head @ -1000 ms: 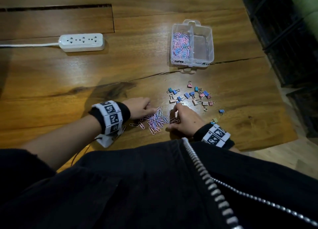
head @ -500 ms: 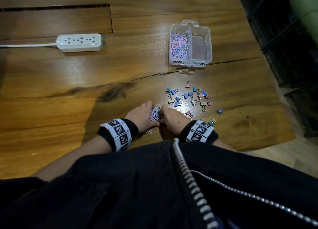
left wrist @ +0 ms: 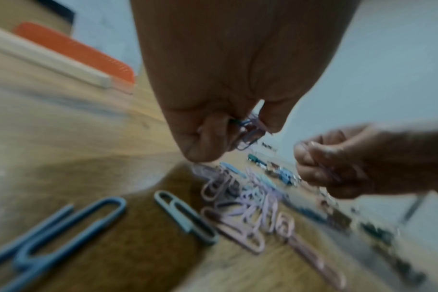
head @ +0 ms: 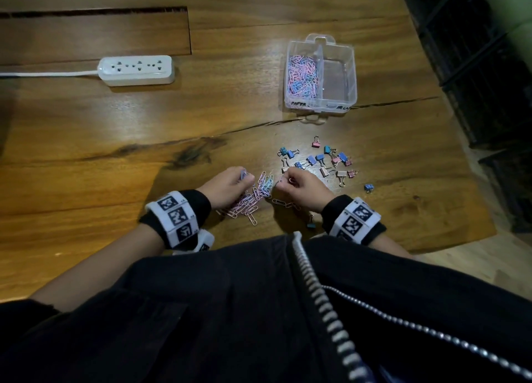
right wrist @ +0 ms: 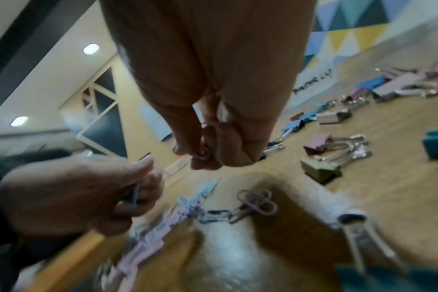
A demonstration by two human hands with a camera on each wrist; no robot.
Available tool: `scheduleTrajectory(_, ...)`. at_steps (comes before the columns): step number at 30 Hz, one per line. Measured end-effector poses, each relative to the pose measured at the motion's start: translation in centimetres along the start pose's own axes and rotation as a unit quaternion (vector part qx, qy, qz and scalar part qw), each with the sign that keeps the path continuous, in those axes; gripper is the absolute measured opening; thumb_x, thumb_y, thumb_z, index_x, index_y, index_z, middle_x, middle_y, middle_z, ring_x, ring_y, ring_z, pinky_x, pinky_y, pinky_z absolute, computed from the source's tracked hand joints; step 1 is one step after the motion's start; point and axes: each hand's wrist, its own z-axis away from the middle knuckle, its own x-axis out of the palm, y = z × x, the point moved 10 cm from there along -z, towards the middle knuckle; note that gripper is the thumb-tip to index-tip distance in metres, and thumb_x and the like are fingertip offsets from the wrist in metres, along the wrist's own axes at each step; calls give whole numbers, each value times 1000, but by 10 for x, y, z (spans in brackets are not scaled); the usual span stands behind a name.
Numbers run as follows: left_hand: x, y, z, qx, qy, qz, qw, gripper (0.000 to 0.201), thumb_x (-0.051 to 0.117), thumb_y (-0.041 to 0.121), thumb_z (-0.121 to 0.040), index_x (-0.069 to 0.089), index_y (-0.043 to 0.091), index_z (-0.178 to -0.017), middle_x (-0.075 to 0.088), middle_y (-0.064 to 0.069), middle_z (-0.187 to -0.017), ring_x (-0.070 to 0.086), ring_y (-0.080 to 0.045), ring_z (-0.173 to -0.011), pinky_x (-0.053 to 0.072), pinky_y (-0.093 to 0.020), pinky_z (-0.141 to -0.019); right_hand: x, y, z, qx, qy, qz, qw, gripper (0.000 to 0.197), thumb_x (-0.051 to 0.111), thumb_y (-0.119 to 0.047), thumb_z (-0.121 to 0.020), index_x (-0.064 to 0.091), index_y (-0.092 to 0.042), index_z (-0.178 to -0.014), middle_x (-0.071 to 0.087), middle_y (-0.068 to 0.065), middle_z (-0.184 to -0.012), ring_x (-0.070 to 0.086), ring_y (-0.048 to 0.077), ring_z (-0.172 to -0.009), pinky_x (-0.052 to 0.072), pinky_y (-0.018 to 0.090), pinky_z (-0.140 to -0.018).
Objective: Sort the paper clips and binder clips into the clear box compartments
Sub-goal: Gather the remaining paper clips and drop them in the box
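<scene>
Pink and blue paper clips [head: 253,198] lie in a loose pile on the wooden table [head: 115,129] between my hands. My left hand [head: 230,185] pinches a few paper clips [left wrist: 249,131], lifted just above the pile. My right hand [head: 299,188] is curled and pinches pink paper clips [right wrist: 203,153]. Several binder clips [head: 319,159] in blue, pink and teal are scattered just beyond my right hand. The clear box [head: 349,66] stands farther back; its left compartment holds paper clips [head: 302,76], its right one looks bare.
A white power strip [head: 136,69] with its cable lies at the back left. One blue binder clip [head: 368,187] sits apart at the right, another [head: 310,224] near my right wrist. The table's edge [head: 460,241] runs close at the right.
Both hands swept the paper clips together, then drew apart and lifted, each now pinching some clips above the pile.
</scene>
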Motion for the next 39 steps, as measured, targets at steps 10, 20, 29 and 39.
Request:
scheduleTrajectory(10, 7, -20, 16, -94, -91, 549, 825, 28, 27, 10, -96, 41, 11, -72, 50, 1, -49, 47, -9, -39, 32, -14, -29, 9, 14, 6, 106, -84, -317, 939, 29, 28, 2, -93, 54, -7, -83, 46, 5, -66, 55, 11, -53, 40, 15, -43)
scheduleTrajectory(20, -3, -21, 27, -104, -79, 232, 964, 21, 42, 8, -90, 52, 13, -72, 47, -4, -67, 46, -4, -48, 36, -14, -45, -6, 5, 22, 44, 18, 318, 947, 30, 32, -25, -93, 51, -7, -79, 44, 3, -70, 43, 13, -61, 34, 21, -54)
scheduleTrajectory(29, -16, -50, 58, -159, -42, -357, 920, 71, 33, 77, -76, 52, 13, -98, 55, -8, -103, 58, -25, -100, 44, -34, -76, 7, 16, 17, 81, 7, 480, 874, 53, 41, -52, -87, 49, -4, -109, 56, 8, -104, 54, 19, -85, 41, 29, -67)
scheduleTrajectory(39, 8, -48, 58, -122, 2, -394, 911, 38, 26, 31, -100, 43, 5, -122, 49, -12, -122, 55, -29, -108, 50, -37, -80, 21, 6, 14, 1, -46, 548, 835, 30, 27, -20, -97, 46, -4, -115, 59, 10, -106, 57, 21, -88, 46, 32, -81)
